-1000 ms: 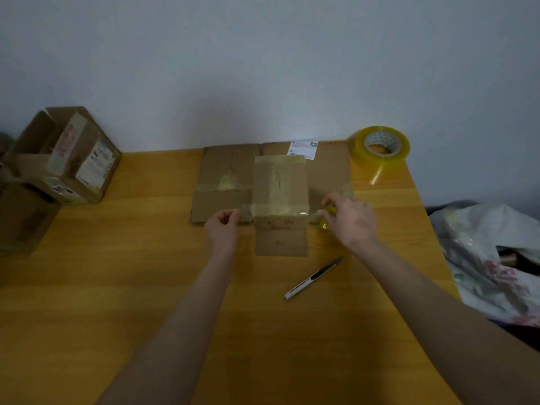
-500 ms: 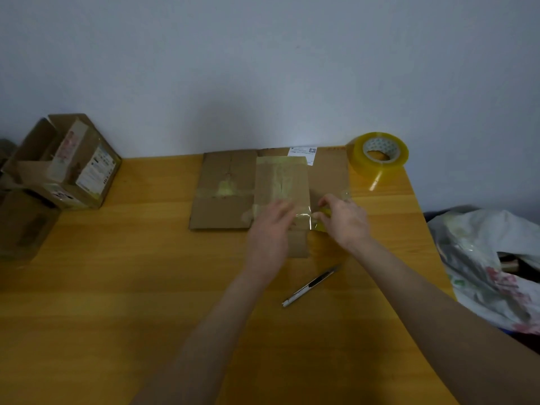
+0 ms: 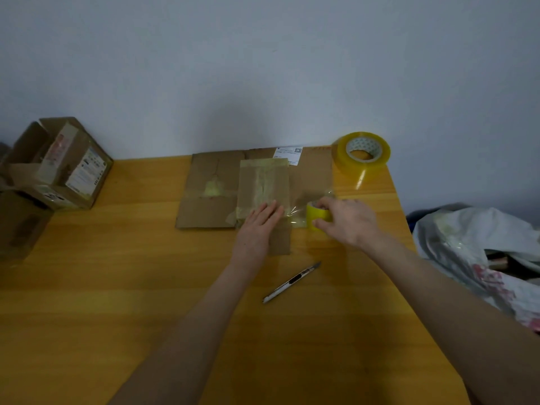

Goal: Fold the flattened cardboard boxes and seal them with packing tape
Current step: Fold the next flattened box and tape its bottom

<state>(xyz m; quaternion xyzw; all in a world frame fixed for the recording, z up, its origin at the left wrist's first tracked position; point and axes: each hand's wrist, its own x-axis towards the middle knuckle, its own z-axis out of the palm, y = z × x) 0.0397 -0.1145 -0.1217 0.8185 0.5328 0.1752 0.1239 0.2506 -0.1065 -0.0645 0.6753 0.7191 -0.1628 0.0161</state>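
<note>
Small flattened box [image 3: 264, 182] lies flat on a larger flattened cardboard sheet [image 3: 210, 209] at the far middle of the wooden table [image 3: 117, 273]. Its long axis runs away from the person, with the near end overhanging the sheet onto bare tabletop and the far end pointing at the wall. Old glossy tape covers much of its upper face. Left hand [image 3: 258, 226] rests on the near half of the box, palm down, fingers straight and together, pressing flat on the cardboard where a band of tape crosses it; it grasps nothing. Right hand [image 3: 347, 220] sits just beside the box's right edge, fingers and thumb curled round a small yellow tape roll [image 3: 317, 214] that stands on the sheet's near right corner. A short strip of clear tape [image 3: 295, 210] stretches between the roll and the box — crinkled, catching light — and ends next to the left fingertips. A white shipping label [image 3: 287, 153] shows on the sheet beyond the box's far end. A large roll of packing tape [image 3: 363, 153] sits at the far right corner of the table, well apart from both hands. A utility knife [image 3: 292, 282] lies diagonally on the table nearer the person, between the forearms. Assembled cardboard boxes [image 3: 64, 165] stand at the left edge; a crumpled plastic bag [image 3: 473, 244] lies off the table to the right.
</note>
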